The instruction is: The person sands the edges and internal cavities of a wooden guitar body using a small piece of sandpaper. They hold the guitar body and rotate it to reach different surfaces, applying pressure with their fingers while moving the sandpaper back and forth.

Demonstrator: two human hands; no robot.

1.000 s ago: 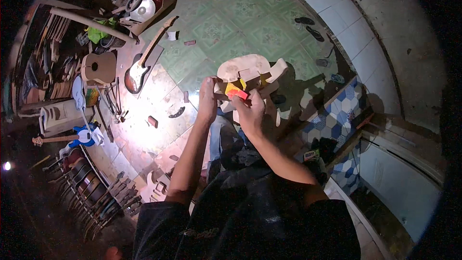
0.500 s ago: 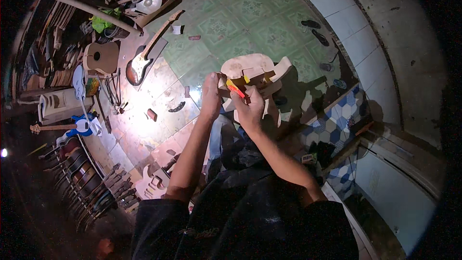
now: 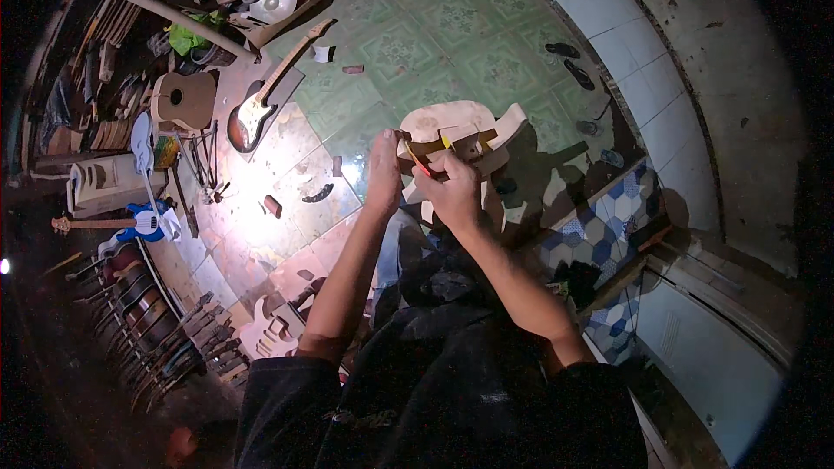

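A pale, unfinished wooden guitar body with a cutout at its middle is in front of me, with more wooden pieces underneath it. My left hand is closed on its left edge. My right hand is closed on a thin orange-red piece, held edge-on inside the cutout; what that piece is I cannot make out. A small yellow piece shows just above my right fingers. My right hand partly hides the cutout.
Green floor tiles carry a sunburst electric guitar and scattered scraps. At left are an acoustic guitar body, a blue bass, wood stacks and a guitar rack. Sandals lie right, beside a white-tiled ledge.
The orange-red piece has turned from showing its broad face to a thin edge-on sliver. My hands and the wooden body have shifted slightly right in view.
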